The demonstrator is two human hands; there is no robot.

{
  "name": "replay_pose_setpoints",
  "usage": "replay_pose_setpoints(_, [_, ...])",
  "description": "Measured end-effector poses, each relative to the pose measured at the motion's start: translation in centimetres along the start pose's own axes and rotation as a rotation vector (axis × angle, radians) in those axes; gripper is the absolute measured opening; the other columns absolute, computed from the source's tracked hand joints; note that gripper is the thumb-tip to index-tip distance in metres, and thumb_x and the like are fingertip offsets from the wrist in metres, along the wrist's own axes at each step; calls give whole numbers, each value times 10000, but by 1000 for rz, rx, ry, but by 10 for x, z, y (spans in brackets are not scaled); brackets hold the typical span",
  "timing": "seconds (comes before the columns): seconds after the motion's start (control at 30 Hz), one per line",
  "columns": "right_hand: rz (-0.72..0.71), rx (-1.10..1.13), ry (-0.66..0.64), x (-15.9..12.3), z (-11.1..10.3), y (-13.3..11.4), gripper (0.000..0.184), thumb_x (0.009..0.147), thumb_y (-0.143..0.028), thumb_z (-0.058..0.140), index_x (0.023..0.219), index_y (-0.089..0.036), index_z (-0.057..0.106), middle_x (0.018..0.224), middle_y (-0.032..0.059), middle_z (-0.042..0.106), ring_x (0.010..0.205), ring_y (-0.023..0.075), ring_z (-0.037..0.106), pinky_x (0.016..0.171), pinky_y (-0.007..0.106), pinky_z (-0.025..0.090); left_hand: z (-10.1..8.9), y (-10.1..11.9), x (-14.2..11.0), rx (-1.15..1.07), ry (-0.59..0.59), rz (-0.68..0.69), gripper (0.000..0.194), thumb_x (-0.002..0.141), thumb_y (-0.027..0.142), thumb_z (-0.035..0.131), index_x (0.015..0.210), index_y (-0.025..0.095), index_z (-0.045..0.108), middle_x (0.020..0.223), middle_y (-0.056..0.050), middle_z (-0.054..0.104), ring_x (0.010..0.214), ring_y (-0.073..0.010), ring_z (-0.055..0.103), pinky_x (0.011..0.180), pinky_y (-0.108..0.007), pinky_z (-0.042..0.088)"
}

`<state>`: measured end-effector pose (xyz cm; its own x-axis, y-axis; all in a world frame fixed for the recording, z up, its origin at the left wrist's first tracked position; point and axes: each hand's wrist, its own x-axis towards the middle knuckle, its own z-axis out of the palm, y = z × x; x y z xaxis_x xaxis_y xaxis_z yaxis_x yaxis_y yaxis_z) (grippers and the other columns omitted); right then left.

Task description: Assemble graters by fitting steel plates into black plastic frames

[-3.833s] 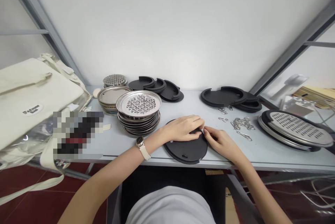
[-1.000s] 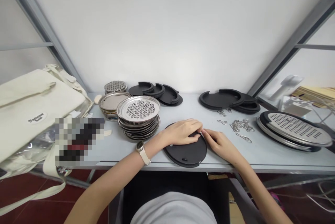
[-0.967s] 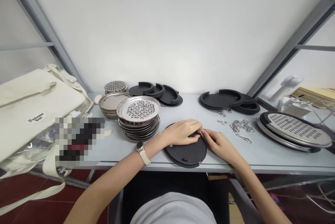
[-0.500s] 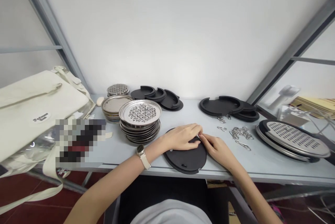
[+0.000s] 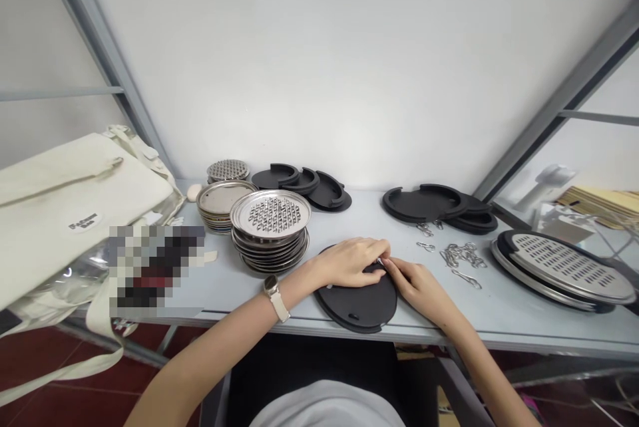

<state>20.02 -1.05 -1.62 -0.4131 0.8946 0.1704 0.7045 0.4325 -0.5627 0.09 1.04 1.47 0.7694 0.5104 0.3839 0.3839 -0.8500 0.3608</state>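
A black round plastic holder, with a small hole near its front, lies on the table at the front edge. My left hand is laid over its far part, fingers closed on the far right rim. From the right, my right hand meets those fingertips, thumb and forefinger pinched at the same rim. A bit of shiny metal clip shows between the two hands; most of it is hidden. Several loose metal snap hooks lie right of my right hand.
Left of the holder stands a stack of round metal graters, beside stacked metal discs. More black holders lie along the wall. Graters in holders are piled at right. A cream bag occupies the left end.
The view has shifted slightly. Both hands stay at the holder's far right rim; the fingertips move only a little, and the metal glint between them shows again after being hidden a second ago.
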Motion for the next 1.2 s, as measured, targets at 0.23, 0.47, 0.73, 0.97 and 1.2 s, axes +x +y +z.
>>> replay_pose_setpoints(0.23, [-33, -28, 24, -2, -1, -2, 394, 983, -384, 315, 802, -204, 615, 739, 43, 706, 645, 207, 641, 608, 274, 403, 1, -2, 0, -7, 22, 25, 176, 831, 171, 541, 977, 192, 445, 905, -49, 607, 820, -187, 577, 751, -298, 450])
replay_pose_setpoints(0.47, [-63, -61, 51, -3, 0, -1, 369, 987, -363, 319, 790, -206, 589, 681, 37, 682, 603, 196, 632, 583, 269, 392, 0, 0, 0, -15, 12, 16, 164, 842, 180, 538, 984, 187, 456, 920, -58, 614, 836, -190, 585, 752, -299, 455])
replay_pose_setpoints(0.73, [-62, -83, 73, -4, 2, 0, 355, 985, -362, 321, 778, -210, 566, 655, 32, 661, 579, 193, 618, 577, 265, 380, 0, 0, 0, -17, 2, 7, 159, 846, 184, 538, 990, 187, 470, 937, -62, 615, 854, -194, 590, 765, -309, 458])
replay_pose_setpoints(0.97, [-51, -82, 72, -3, 3, 0, 361, 987, -374, 316, 767, -213, 553, 652, 33, 655, 583, 197, 616, 580, 269, 380, 1, 0, 0, -14, 7, 14, 142, 850, 184, 532, 981, 189, 476, 934, -59, 614, 846, -190, 584, 751, -304, 453])
replay_pose_setpoints(1.2, [-42, -59, 58, -4, 0, -4, 371, 988, -379, 311, 792, -212, 578, 689, 41, 679, 598, 206, 627, 588, 272, 397, 1, -1, 0, -38, 0, 14, 149, 845, 174, 535, 985, 189, 487, 945, -61, 613, 863, -192, 580, 773, -307, 457])
